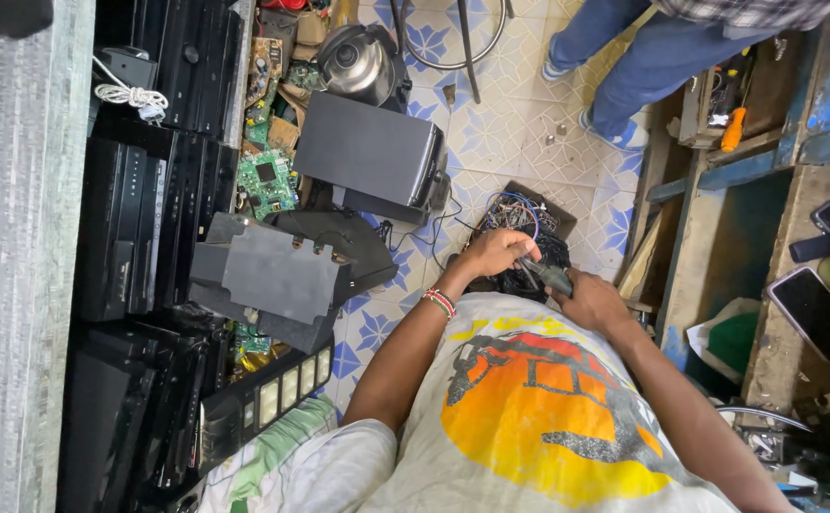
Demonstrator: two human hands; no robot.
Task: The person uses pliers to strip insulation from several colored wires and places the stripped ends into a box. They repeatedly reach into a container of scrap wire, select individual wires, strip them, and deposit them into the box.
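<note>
Left hand [496, 252] closed round wires of tangle [519, 217] on tiled floor; right hand [591, 299] gripping dark tool [548, 276] just beside it. Best steadied low, wires kept taut, one strand isolated.

A dark grey speaker box [367, 152] lies on the blue-patterned tiled floor [500, 123] near centre. At ten o'clock from it sits a green circuit board [265, 179], and at twelve o'clock a shiny metal kettle [356, 59]. Black players [154, 223] are stacked at nine o'clock. At three o'clock, two phones [819, 313] rest on a wooden tabletop [766, 351].
</note>
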